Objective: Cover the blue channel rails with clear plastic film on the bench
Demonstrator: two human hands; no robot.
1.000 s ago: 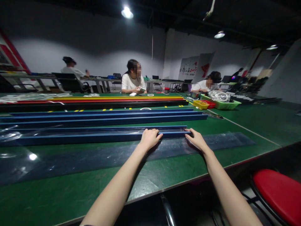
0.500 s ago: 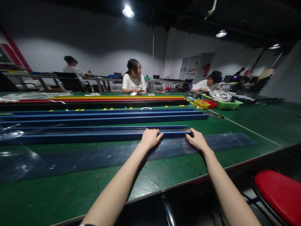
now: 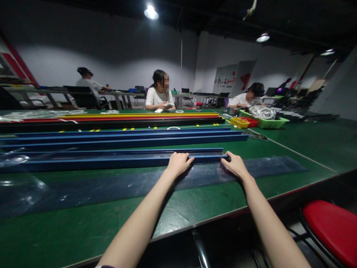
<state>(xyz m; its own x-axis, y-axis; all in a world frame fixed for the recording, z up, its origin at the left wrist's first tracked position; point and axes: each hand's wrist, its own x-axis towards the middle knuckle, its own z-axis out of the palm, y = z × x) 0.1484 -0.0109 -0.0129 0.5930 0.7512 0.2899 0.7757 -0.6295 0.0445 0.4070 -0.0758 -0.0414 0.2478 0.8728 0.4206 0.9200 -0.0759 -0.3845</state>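
Where the dim hall opens: green table (image 3: 83, 227), stacked blue, black, red and yellow rails behind, seated people beyond. Near edge: left hand (image 3: 178, 163) curled over blue channel (image 3: 111, 159), right hand (image 3: 234, 165) cupping its end atop clear film (image 3: 111, 186); red stool (image 3: 331, 230) right.

Blue rail (image 3: 111, 160), green table (image 3: 69, 230), red stool (image 3: 331, 227).

I see green desk (image 3: 292, 137) | two more blue rails (image 3: 125, 138) further back | black, red, yellow rails (image 3: 125, 118) beyond | yellow tray (image 3: 238, 123) beside green tray (image 3: 264, 123) far right | red stool (image 3: 331, 230) near right | three seated people behind.
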